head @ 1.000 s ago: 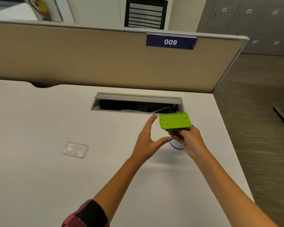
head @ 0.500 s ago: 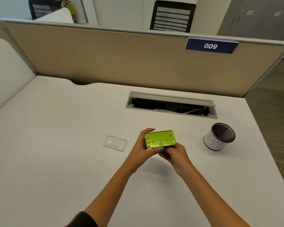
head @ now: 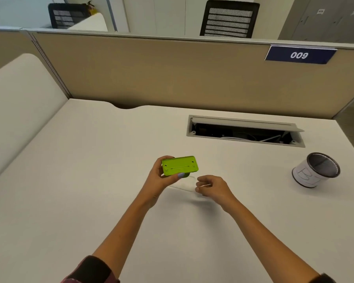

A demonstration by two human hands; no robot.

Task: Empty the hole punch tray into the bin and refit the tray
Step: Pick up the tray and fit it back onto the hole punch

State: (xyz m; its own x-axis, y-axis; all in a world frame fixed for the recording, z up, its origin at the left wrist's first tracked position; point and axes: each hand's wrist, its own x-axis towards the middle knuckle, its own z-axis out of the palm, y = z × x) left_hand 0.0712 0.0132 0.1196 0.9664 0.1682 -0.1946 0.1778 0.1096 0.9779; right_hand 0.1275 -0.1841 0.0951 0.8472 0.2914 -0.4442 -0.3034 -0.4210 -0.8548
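Change since the earlier frames: the green hole punch [head: 179,166], underside up, formerly gripped by the right hand [head: 212,187] above the bin [head: 315,170] and then by both hands, is now held by the left hand [head: 161,178] alone. The right hand has released it and reached the clear tray [head: 185,184] on the desk [head: 90,180], fingers curled at its edge; contact is unclear.

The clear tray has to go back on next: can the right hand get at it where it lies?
Probably yes: the right hand is right beside the clear tray on the desk, nothing between.
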